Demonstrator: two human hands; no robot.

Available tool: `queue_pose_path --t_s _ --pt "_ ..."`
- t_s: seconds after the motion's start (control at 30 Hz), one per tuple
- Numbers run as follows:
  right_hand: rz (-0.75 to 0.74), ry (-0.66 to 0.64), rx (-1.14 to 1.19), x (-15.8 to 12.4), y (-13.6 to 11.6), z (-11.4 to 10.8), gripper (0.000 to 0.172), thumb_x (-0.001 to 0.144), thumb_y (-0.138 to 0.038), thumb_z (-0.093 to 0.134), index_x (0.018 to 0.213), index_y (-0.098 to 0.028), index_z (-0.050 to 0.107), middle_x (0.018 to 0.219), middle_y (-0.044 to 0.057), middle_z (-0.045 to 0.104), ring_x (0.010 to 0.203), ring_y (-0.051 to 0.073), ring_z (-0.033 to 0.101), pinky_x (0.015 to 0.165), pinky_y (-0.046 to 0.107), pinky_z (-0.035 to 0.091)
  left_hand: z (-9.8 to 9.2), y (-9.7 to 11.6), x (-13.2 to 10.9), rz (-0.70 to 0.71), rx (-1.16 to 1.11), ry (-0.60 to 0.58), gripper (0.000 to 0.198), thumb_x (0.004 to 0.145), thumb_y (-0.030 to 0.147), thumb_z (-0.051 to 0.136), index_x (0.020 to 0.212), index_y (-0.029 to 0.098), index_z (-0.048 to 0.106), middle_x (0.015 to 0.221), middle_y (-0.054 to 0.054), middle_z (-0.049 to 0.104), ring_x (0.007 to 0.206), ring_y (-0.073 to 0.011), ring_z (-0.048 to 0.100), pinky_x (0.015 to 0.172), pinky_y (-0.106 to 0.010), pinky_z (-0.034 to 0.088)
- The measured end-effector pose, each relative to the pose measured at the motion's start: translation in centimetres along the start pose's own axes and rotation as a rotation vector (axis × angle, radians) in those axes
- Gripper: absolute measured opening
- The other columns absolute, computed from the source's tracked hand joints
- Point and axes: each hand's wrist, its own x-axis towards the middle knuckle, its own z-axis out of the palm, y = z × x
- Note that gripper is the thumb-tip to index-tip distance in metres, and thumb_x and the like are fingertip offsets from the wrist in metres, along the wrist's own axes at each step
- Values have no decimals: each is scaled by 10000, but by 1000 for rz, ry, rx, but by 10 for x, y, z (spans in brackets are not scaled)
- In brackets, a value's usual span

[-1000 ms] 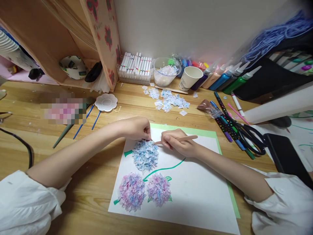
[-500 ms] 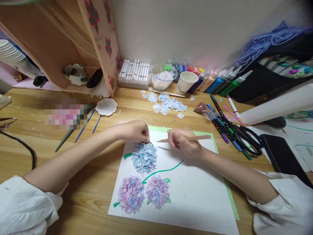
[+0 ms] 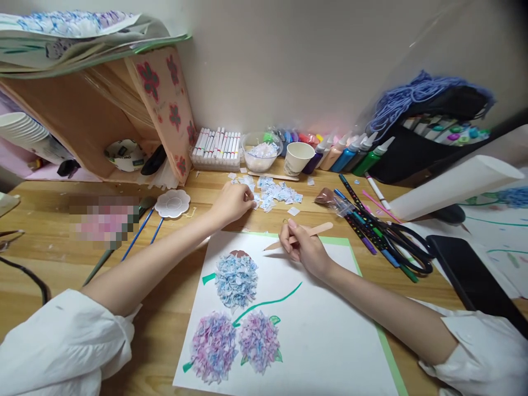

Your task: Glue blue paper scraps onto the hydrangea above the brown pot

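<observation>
My left hand (image 3: pixel 235 203) is at the left edge of a pile of small blue-and-white paper squares (image 3: pixel 277 191), its thumb and fingers pinched together. Whatever lies between those fingertips is hidden. Held like a pen in my right hand (image 3: pixel 306 248) is a wooden craft stick (image 3: pixel 322 229), its pointed end just above the white paper (image 3: pixel 325 330). A blue flower of crumpled paper bits (image 3: pixel 236 280) shows a bare brown patch (image 3: pixel 240 254) at its top. Below it sit a pink-purple flower (image 3: pixel 214 346) and a second one (image 3: pixel 259 342), with green drawn leaves and a stem line.
Behind the pile stand a box of markers (image 3: pixel 216 148), a clear bowl (image 3: pixel 262 153), a paper cup (image 3: pixel 298 158) and paint bottles (image 3: pixel 350 154). Right of the paper lie pens, black scissors (image 3: pixel 406 242) and a phone (image 3: pixel 462 269). A flower-shaped palette (image 3: pixel 173 203) lies left.
My left hand has moved from the top of the blue flower up to the paper squares, uncovering the brown patch. My right hand still holds the craft stick over the paper. The view has tilted up.
</observation>
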Motion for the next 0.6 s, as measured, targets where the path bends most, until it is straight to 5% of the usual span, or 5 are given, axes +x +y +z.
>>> queue_pose_path --t_s 0.37,0.6 --pt "7 -6 64 2 5 -3 556 901 -563 373 517 -175 482 398 -58 362 325 57 249 355 224 163 1 -8 11 303 53 4 131 776 268 632 831 197 728 899 -73 549 915 -231 445 843 -344 337" --pt "9 3 79 3 6 -4 561 897 -569 377 512 -175 486 399 -54 367 325 58 256 357 229 163 -9 -3 4 283 -82 -42 147 810 260 568 806 152 667 887 -59 619 917 -206 494 892 -336 340"
